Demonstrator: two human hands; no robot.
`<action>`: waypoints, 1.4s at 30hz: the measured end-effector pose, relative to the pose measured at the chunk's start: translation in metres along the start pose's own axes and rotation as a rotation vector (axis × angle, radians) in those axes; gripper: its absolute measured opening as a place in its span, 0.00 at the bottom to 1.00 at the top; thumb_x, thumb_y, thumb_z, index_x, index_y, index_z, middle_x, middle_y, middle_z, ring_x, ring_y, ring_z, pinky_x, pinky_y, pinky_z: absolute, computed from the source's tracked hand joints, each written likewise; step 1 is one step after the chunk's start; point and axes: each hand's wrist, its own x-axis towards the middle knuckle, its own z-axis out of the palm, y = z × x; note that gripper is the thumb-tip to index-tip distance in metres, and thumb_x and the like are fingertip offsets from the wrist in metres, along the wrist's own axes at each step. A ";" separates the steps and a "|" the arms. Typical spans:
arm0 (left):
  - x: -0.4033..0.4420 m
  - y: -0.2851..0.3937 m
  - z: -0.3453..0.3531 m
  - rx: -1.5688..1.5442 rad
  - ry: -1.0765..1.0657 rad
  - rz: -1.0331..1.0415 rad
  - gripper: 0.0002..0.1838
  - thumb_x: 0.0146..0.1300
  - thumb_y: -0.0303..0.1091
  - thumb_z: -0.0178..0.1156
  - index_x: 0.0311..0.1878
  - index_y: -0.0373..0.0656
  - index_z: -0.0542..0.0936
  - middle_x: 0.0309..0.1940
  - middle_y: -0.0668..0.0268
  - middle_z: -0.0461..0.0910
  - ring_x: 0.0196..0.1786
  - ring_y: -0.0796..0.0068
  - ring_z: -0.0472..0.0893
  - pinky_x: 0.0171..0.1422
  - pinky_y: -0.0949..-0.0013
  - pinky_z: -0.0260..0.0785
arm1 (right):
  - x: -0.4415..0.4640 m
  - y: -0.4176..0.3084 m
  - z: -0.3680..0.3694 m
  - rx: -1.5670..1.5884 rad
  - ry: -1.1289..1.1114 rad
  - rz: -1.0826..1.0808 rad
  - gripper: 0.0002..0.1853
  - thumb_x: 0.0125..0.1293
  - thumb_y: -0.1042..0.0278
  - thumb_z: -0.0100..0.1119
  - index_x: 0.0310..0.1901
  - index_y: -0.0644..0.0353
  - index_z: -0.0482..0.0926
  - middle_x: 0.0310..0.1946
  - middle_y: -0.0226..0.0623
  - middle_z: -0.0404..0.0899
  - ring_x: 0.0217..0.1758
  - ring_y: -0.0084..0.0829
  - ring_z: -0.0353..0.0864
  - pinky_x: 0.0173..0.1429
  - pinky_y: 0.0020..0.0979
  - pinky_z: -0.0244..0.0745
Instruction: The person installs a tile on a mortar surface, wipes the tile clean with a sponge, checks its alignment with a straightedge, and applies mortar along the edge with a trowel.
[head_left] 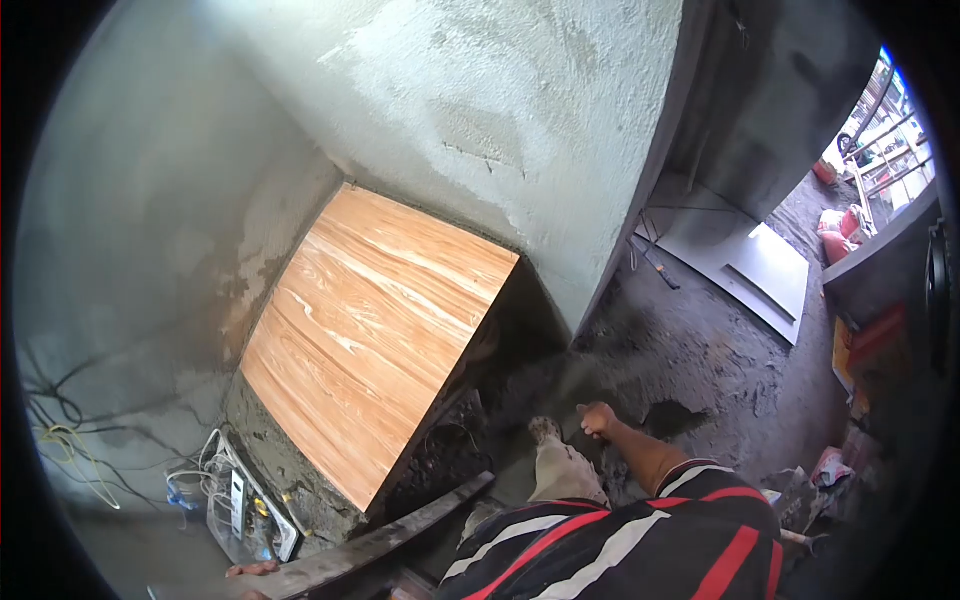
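A large wood-patterned tile [375, 330] lies tilted in the corner, its far edges near the two plastered walls. Wet-looking mortar [290, 460] shows along its near left side. At the bottom left, the fingers of my left hand [252, 569] curl over the end of a long straight bar [400, 530], which runs towards the tile's near corner. My right hand [597, 420] is closed, low over the dark floor beside my leg [565, 470]. Whatever it may hold is hidden.
An electrical box [240, 510] with loose wires stands left of the bar. Cables [70, 420] hang on the left wall. Behind on the right lie a pale tile sheet [740, 265] and a handled tool [660, 268]. Rubble and wrappers [830, 466] lie at the right.
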 end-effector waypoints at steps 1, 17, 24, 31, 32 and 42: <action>0.000 0.003 0.004 0.047 -0.045 0.039 0.27 0.75 0.52 0.56 0.53 0.32 0.76 0.42 0.46 0.81 0.39 0.51 0.82 0.43 0.47 0.79 | 0.000 -0.002 0.000 -0.051 0.012 0.014 0.23 0.79 0.44 0.46 0.51 0.53 0.85 0.30 0.36 0.87 0.23 0.33 0.85 0.25 0.36 0.80; -0.014 0.032 0.096 -0.673 -0.001 -0.622 0.32 0.70 0.46 0.63 0.68 0.39 0.65 0.47 0.57 0.79 0.52 0.62 0.77 0.64 0.54 0.70 | 0.058 0.008 0.011 -0.340 -0.174 -0.171 0.14 0.71 0.57 0.58 0.56 0.45 0.82 0.29 0.29 0.85 0.22 0.25 0.83 0.24 0.32 0.79; -0.032 -0.009 0.072 -0.811 0.055 -0.702 0.42 0.66 0.37 0.67 0.77 0.33 0.59 0.65 0.50 0.73 0.67 0.53 0.76 0.76 0.46 0.66 | 0.068 0.021 -0.005 -0.752 -0.174 -0.249 0.25 0.68 0.57 0.60 0.66 0.48 0.77 0.40 0.37 0.88 0.33 0.35 0.89 0.35 0.36 0.84; -0.049 0.042 0.117 -0.393 0.116 -0.939 0.17 0.63 0.27 0.70 0.54 0.39 0.82 0.49 0.63 0.85 0.54 0.72 0.83 0.58 0.65 0.76 | 0.058 0.046 -0.021 -1.202 -0.064 -0.838 0.22 0.65 0.59 0.62 0.59 0.56 0.80 0.48 0.49 0.85 0.48 0.53 0.85 0.54 0.54 0.79; -0.060 0.047 0.120 -0.499 0.178 -0.942 0.14 0.62 0.28 0.72 0.51 0.41 0.84 0.49 0.67 0.85 0.55 0.75 0.82 0.61 0.65 0.75 | 0.057 0.039 -0.025 -1.205 -0.123 -0.820 0.21 0.66 0.58 0.61 0.58 0.56 0.80 0.46 0.48 0.84 0.46 0.51 0.85 0.52 0.53 0.78; -0.174 0.017 -0.060 -0.449 0.253 -1.054 0.29 0.58 0.27 0.76 0.63 0.37 0.78 0.55 0.59 0.85 0.60 0.66 0.84 0.64 0.62 0.76 | 0.022 -0.027 0.069 -0.257 -0.210 0.106 0.18 0.74 0.47 0.57 0.51 0.54 0.79 0.31 0.39 0.79 0.27 0.36 0.78 0.27 0.43 0.71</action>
